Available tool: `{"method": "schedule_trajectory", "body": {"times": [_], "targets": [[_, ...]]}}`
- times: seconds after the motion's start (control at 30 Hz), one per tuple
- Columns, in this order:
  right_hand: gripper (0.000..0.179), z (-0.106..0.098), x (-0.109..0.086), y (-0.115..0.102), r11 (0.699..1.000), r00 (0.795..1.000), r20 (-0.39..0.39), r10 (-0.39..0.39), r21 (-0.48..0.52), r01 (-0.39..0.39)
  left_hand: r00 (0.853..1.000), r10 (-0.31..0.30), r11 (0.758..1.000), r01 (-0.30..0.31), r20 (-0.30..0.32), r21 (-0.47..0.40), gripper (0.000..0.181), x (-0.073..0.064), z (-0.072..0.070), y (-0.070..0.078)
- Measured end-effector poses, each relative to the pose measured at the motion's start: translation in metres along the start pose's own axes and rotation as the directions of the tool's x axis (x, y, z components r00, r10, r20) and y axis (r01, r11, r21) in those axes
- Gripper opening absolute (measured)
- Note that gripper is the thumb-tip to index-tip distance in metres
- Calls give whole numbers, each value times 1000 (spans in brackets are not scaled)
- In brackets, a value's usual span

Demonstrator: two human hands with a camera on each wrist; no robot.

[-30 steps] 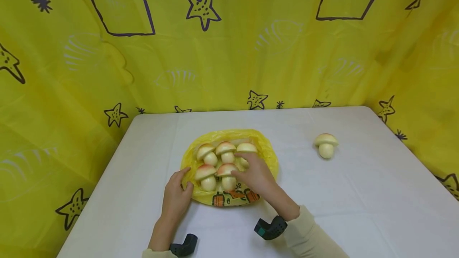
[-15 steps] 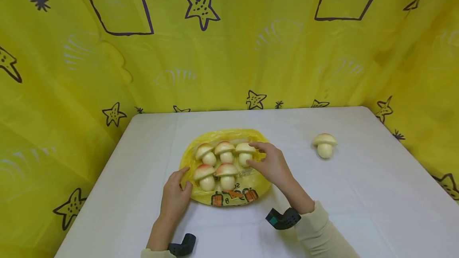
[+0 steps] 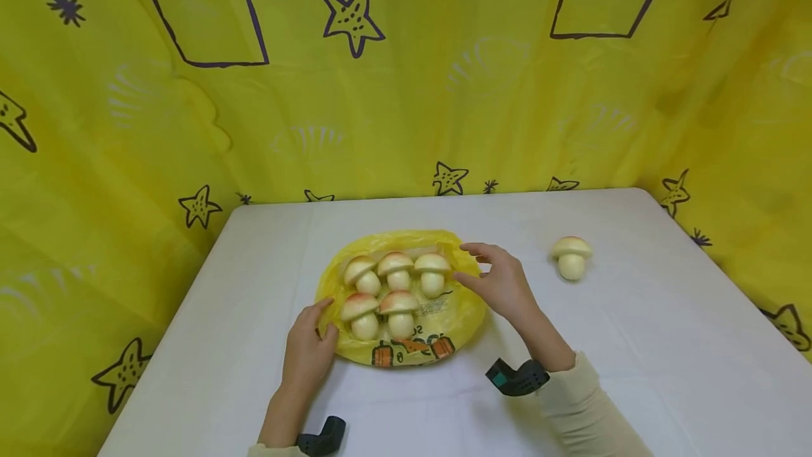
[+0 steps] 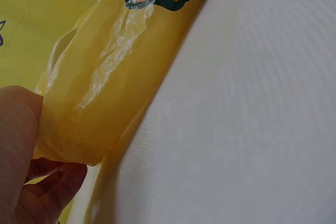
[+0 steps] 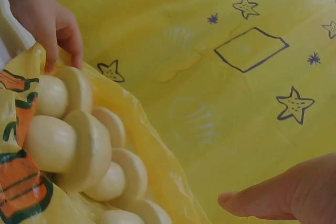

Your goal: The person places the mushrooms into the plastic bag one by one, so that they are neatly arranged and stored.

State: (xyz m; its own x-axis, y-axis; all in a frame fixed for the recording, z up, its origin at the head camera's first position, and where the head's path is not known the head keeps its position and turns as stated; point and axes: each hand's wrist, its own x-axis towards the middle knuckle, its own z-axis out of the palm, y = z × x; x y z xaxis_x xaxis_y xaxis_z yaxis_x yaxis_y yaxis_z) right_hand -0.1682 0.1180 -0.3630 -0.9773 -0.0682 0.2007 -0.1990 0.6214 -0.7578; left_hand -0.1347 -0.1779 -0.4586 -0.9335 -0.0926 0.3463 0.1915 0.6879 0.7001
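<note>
Several cream toy mushrooms [image 3: 399,312] with reddish-tinged caps lie in two rows inside a yellow plastic bag [image 3: 466,316] with its mouth spread wide. Orange and green print shows on the bag's front. My left hand [image 3: 309,351] pinches the bag's left rim between thumb and fingers; in the left wrist view the thumb and a curled finger meet the plastic. At the bag's upper right edge, my right hand [image 3: 504,284] is spread with nothing in its grasp. The right wrist view has its thumb [image 5: 273,195] extended apart from the mushrooms.
One more toy mushroom [image 3: 572,257] lies on the white table [image 3: 634,344] to the right, beyond my right hand. A yellow curtain [image 3: 393,111] with star drawings hangs behind the table and at both sides.
My right hand has left the mushroom at the back right of the bag and moved right to the bag's edge. The left hand stays at the left rim.
</note>
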Motion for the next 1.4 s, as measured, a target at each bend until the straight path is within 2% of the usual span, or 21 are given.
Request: {"method": "schedule_trajectory", "body": {"times": [0.53,0.77,1.4], "targets": [[47,-34,4,15,997,996,-54,71,-34,-73,1000,15,1000,-15,-3,-11,38,-1,0,0],[47,-50,3,22,994,989,-117,96,-33,-101,1000,16,1000,-16,-10,-8,38,-1,0,1],[51,-79,2,39,982,969,-175,172,-50,-183,1000,7,1000,-7,5,-13,38,0,-2,1]]}}
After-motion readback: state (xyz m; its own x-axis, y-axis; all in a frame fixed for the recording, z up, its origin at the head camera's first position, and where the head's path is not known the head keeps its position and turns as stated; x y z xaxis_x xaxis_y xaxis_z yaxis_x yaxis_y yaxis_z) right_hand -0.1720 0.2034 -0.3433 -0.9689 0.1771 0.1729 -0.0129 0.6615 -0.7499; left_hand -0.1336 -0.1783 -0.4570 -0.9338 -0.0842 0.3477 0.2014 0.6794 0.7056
